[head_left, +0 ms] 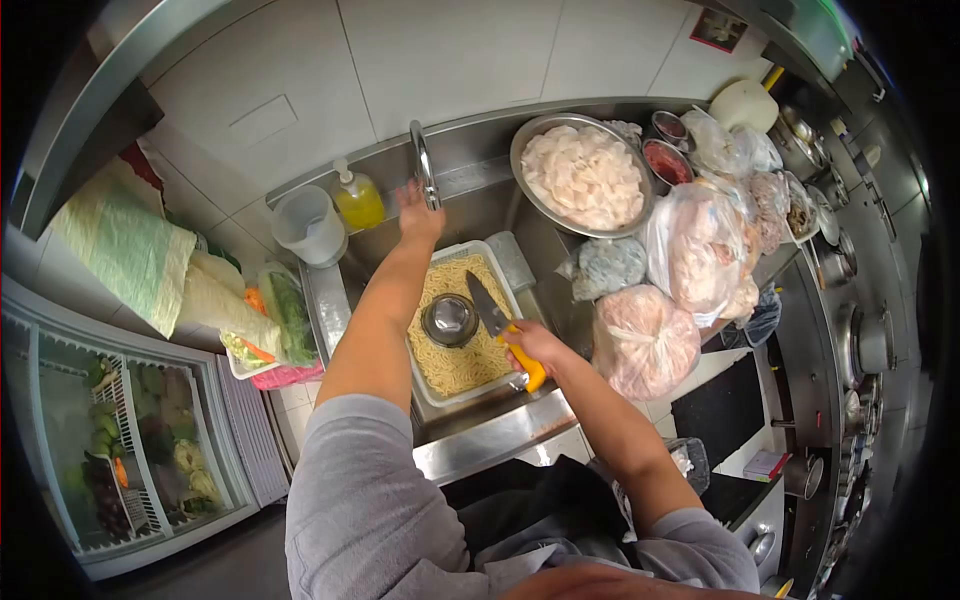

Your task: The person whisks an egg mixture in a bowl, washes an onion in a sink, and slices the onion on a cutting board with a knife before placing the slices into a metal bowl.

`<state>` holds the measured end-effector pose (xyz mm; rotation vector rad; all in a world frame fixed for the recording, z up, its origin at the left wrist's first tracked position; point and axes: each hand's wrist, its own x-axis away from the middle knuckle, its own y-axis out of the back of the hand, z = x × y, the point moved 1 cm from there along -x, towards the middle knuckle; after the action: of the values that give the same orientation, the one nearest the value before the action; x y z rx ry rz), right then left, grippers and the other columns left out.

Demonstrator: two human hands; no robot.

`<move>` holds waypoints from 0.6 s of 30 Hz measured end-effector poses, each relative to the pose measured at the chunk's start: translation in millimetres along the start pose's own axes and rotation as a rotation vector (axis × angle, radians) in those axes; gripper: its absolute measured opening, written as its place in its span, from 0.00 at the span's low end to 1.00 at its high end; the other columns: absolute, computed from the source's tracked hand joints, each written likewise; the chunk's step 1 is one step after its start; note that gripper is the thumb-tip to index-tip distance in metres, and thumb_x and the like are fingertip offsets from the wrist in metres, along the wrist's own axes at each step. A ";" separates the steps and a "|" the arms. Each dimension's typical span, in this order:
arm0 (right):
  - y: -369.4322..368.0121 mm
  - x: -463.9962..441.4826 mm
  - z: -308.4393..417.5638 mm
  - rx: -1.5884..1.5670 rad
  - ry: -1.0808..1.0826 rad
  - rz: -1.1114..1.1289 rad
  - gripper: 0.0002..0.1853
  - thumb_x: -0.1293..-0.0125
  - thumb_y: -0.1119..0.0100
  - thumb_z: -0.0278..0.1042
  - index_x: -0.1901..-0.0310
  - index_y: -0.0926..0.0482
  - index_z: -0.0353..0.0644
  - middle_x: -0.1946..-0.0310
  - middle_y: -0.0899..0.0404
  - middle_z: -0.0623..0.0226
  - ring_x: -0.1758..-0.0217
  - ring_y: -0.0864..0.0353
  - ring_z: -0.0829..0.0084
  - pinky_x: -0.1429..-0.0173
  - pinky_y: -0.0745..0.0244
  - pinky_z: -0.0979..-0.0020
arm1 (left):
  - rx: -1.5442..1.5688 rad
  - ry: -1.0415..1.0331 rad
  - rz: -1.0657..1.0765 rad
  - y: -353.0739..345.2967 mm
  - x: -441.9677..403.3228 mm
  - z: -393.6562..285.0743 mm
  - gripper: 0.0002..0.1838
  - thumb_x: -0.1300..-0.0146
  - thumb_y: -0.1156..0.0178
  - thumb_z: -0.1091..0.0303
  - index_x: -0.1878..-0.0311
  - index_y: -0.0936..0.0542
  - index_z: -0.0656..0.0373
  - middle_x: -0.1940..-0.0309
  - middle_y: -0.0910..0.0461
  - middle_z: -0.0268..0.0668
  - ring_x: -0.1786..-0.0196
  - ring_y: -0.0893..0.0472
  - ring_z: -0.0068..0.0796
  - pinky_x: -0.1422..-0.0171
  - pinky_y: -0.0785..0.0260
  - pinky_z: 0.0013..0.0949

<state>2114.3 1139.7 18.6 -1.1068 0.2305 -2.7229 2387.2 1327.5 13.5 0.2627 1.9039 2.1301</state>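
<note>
My right hand [537, 347] is closed around the yellow handle of a kitchen knife [487, 303], its broad blade pointing up and left over the noodles. Beside the curved metal faucet [424, 165], my left hand [418, 213] is open with fingers stretched; whether it touches the spout I cannot tell. Below lies a white tray [437, 396] of pale yellow noodles [455, 372] in the sink [540, 270]. A small round metal bowl [449, 320] sits on the noodles. My left forearm hides the tray's left edge.
A steel bowl of pale sliced meat [583, 178] stands at the back right, near several filled plastic bags [648, 340]. Left of the faucet are a soap bottle [358, 200] and a translucent container [308, 226]. A glass-fronted fridge [140, 440] holds vegetables at far left.
</note>
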 end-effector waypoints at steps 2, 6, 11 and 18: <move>-15.3 -54.4 27.9 0.019 -0.068 0.000 0.09 0.26 0.49 0.34 0.53 0.29 0.38 0.76 0.26 0.60 0.82 0.26 0.69 0.81 0.29 0.66 | 0.031 0.182 0.255 -16.7 11.1 26.0 0.32 0.28 0.55 0.61 0.25 0.42 0.64 0.23 0.42 0.46 0.24 0.38 0.49 0.22 0.48 0.54; -39.8 -136.4 70.3 0.129 -0.106 -0.019 0.11 0.26 0.48 0.37 0.56 0.27 0.35 0.76 0.25 0.61 0.81 0.26 0.70 0.79 0.28 0.67 | 0.597 0.197 0.343 -50.2 34.8 41.1 0.28 0.29 0.50 0.51 0.32 0.29 0.58 0.38 0.24 0.51 0.35 0.25 0.52 0.31 0.33 0.45; -47.5 -164.6 101.8 0.037 -0.061 0.001 0.11 0.29 0.44 0.37 0.57 0.27 0.38 0.76 0.24 0.62 0.82 0.25 0.71 0.79 0.28 0.70 | 1.096 -0.145 0.054 -27.2 40.4 -10.1 0.27 0.25 0.56 0.46 0.36 0.24 0.56 0.38 0.23 0.48 0.36 0.24 0.50 0.31 0.33 0.44; -27.0 -93.2 113.0 0.231 0.019 0.248 0.10 0.28 0.47 0.33 0.50 0.29 0.40 0.77 0.27 0.66 0.84 0.29 0.75 0.81 0.33 0.74 | 0.937 -0.332 0.234 -56.3 30.4 -22.5 0.32 0.23 0.66 0.42 0.33 0.25 0.54 0.31 0.28 0.41 0.24 0.37 0.44 0.20 0.53 0.49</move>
<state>2255.8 1179.8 41.9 -0.9223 0.0490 -2.4677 2356.0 1321.6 -46.4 0.9770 2.5766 1.0286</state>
